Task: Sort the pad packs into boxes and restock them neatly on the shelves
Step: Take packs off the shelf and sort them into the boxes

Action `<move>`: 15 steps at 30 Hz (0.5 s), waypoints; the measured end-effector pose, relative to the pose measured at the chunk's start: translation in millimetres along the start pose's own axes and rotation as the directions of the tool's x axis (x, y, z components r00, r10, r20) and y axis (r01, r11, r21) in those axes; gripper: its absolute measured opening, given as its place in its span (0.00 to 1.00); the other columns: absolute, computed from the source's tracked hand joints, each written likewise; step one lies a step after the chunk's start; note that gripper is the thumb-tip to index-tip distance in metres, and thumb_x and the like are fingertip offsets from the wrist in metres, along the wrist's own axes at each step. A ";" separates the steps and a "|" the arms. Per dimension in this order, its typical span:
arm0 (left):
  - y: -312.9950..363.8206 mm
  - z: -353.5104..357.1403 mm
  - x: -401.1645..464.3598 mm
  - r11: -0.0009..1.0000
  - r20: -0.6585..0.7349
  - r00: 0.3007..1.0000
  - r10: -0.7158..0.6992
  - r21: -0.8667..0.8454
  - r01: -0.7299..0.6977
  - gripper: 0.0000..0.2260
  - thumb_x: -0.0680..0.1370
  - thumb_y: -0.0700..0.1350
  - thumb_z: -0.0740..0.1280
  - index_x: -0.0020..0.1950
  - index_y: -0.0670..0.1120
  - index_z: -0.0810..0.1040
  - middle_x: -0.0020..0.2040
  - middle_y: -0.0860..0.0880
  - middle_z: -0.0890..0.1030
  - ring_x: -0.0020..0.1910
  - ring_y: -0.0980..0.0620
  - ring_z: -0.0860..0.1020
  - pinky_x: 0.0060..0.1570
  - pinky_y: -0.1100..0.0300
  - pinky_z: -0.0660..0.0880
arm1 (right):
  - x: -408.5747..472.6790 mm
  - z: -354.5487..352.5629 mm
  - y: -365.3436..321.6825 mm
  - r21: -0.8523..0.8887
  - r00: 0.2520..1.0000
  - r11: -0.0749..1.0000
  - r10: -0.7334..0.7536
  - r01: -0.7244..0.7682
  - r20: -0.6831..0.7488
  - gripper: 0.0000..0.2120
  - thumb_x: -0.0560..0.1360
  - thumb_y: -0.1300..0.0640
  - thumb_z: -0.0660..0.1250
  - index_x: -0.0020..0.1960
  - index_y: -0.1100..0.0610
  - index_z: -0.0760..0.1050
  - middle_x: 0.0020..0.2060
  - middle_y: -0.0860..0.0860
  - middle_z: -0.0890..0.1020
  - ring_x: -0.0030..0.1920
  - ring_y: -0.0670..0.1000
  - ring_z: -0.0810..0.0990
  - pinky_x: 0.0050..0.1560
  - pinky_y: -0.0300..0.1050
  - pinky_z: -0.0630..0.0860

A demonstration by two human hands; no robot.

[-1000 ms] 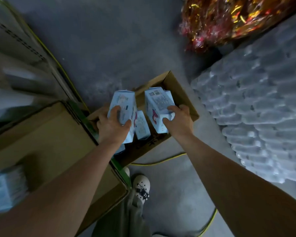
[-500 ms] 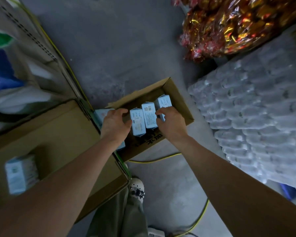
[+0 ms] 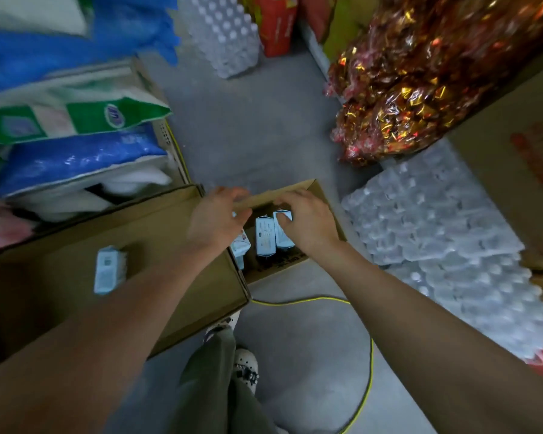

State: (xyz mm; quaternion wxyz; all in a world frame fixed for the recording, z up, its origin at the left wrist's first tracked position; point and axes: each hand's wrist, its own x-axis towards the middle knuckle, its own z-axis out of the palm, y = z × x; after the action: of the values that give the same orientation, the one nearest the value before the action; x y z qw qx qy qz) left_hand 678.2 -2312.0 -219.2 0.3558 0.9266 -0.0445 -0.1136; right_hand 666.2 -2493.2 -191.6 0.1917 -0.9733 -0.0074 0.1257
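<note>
- Down on the floor, inside the small cardboard box (image 3: 322, 198), three light-blue pad packs (image 3: 264, 235) stand upright side by side, close to its far wall.
- Right hand (image 3: 308, 220) lies over the rightmost pack, with the fingers (image 3: 284, 218) pressing on its top; I cannot tell if they really pinch it or only push it into line.
- Left hand (image 3: 215, 219) is over the left end of the row, fingers bent near the far rim of the box. The view is blurred there, so I cannot tell if it holds a pack or the rim.
- The two hands are apart, with the middle pack visible between them.
- My judgement: the packs are light, soft inside and covered with smooth film, so they can slip or dent. It is better to hold one by its two broad faces, near the middle, with gentle pressure.
- One more pack (image 3: 109, 270) lies alone on the big closed carton (image 3: 176, 270) at the left, well apart from the row.
- A yellow cable (image 3: 298, 300) runs on the floor just beside the box, near the person's shoe (image 3: 246, 366).
- Further out, wrapped water bottles (image 3: 436, 220) are at the right and large soft bags (image 3: 76, 158) at the left.
</note>
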 end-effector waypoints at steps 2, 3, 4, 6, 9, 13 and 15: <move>13.2 -26.4 -26.9 0.999 -0.046 0.998 0.040 0.028 -0.039 0.15 0.78 0.48 0.68 0.64 0.51 0.77 0.58 0.48 0.77 0.52 0.50 0.78 0.49 0.60 0.73 | -23.9 -19.6 -21.5 -0.012 0.998 0.998 -0.061 0.060 -0.021 0.13 0.77 0.56 0.67 0.61 0.52 0.78 0.57 0.52 0.80 0.55 0.54 0.78 0.54 0.50 0.77; 19.2 -39.3 -41.2 0.998 -0.076 0.995 0.058 0.035 -0.055 0.14 0.77 0.48 0.68 0.63 0.51 0.77 0.57 0.47 0.77 0.51 0.49 0.79 0.49 0.58 0.75 | -35.6 -29.0 -31.8 -0.023 0.995 0.996 -0.089 0.088 -0.033 0.14 0.76 0.57 0.67 0.62 0.52 0.78 0.56 0.52 0.80 0.55 0.55 0.78 0.53 0.50 0.76; 24.7 -52.1 -55.9 0.996 -0.105 0.991 0.079 0.044 -0.074 0.14 0.77 0.47 0.69 0.62 0.50 0.78 0.57 0.47 0.78 0.51 0.48 0.79 0.50 0.56 0.76 | -47.2 -37.9 -41.9 -0.035 0.992 0.993 -0.117 0.115 -0.046 0.15 0.76 0.57 0.67 0.62 0.52 0.78 0.56 0.53 0.80 0.55 0.56 0.78 0.52 0.50 0.76; 34.3 -77.8 -84.7 0.990 -0.162 0.979 0.128 0.072 -0.118 0.14 0.76 0.46 0.70 0.61 0.49 0.79 0.56 0.46 0.79 0.50 0.47 0.80 0.49 0.55 0.77 | -70.0 -55.8 -63.1 -0.055 0.982 0.984 -0.174 0.170 -0.072 0.15 0.76 0.58 0.67 0.62 0.53 0.78 0.56 0.53 0.80 0.55 0.56 0.78 0.52 0.50 0.76; 42.5 -117.0 -127.4 0.981 -0.260 0.948 0.181 0.113 -0.157 0.13 0.75 0.44 0.72 0.59 0.46 0.81 0.56 0.45 0.79 0.49 0.45 0.81 0.50 0.54 0.77 | -100.2 -77.9 -98.3 -0.086 0.958 0.960 -0.273 0.265 -0.094 0.16 0.76 0.58 0.67 0.63 0.53 0.78 0.57 0.52 0.80 0.56 0.56 0.78 0.53 0.50 0.76; 39.8 -167.5 -179.0 0.979 -0.361 0.913 0.191 0.139 -0.149 0.12 0.75 0.44 0.72 0.59 0.48 0.81 0.55 0.45 0.79 0.50 0.44 0.80 0.47 0.54 0.75 | -129.8 -93.9 -151.6 -0.107 0.915 0.920 -0.388 0.377 -0.114 0.15 0.76 0.56 0.68 0.62 0.51 0.78 0.58 0.53 0.79 0.57 0.57 0.78 0.54 0.52 0.76; 34.7 -192.4 -203.0 0.978 -0.407 0.892 0.195 0.153 -0.144 0.12 0.75 0.44 0.71 0.59 0.48 0.80 0.55 0.45 0.78 0.49 0.43 0.79 0.45 0.52 0.75 | -140.9 -96.8 -180.5 -0.113 0.888 0.898 -0.438 0.426 -0.139 0.13 0.76 0.56 0.68 0.61 0.51 0.79 0.57 0.53 0.80 0.56 0.57 0.79 0.53 0.53 0.77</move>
State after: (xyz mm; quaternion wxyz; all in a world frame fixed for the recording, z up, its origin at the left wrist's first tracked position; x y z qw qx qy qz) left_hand 527.8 -2179.7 -21.0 0.3100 0.9413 -0.0545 0.1224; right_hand 559.8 -2370.7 -3.2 0.1762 -0.9610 -0.2132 0.0007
